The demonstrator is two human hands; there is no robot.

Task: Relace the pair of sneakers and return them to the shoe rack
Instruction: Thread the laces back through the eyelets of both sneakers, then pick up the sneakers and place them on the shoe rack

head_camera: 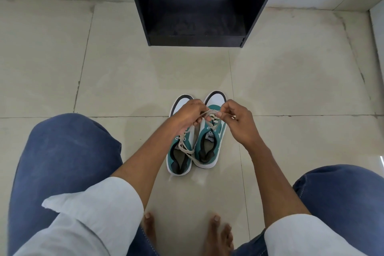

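Two teal and white sneakers stand side by side on the tiled floor, toes pointing away from me. The left sneaker has a loose cream lace trailing across its opening. Over the right sneaker both hands meet. My left hand pinches a strand of lace, and my right hand pinches the lace from the other side, just above the eyelets. The black shoe rack stands further ahead against the wall, its lower shelves bare.
My knees in blue jeans flank the shoes on both sides, and my bare feet rest on the floor close in front of me. Beige floor tiles stretch between the sneakers and the rack.
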